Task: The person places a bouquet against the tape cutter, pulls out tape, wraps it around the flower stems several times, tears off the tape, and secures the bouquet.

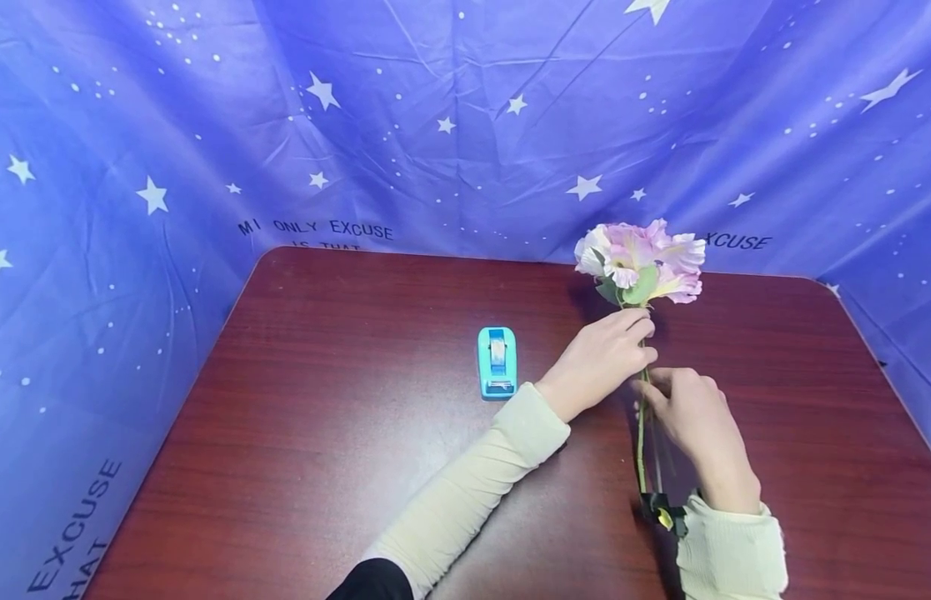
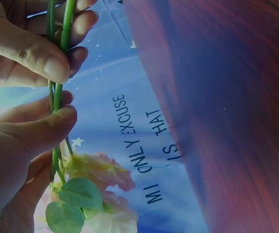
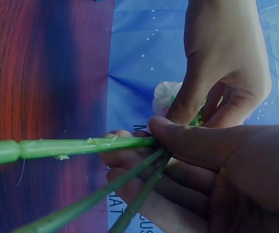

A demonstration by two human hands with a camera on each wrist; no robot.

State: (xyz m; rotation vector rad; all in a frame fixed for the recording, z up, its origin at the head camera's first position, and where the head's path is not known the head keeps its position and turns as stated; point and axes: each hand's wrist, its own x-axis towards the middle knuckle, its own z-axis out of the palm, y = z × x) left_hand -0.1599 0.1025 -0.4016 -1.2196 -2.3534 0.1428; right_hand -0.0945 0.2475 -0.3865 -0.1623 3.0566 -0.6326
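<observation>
A small bunch of artificial flowers, pink and white with green leaves, stands at the back right of the table in the head view. My left hand pinches its stems just under the blossoms. Below it my right hand grips the same green stems between thumb and fingers. In the right wrist view one thick stem and two thinner, darker stems fan out from under the right thumb. The two hands sit close together along the stems.
A light-blue tape dispenser with a roll of clear tape stands left of the left hand. The dark red wooden table has rounded corners. A blue cloth with white stars and lettering hangs around its back and sides.
</observation>
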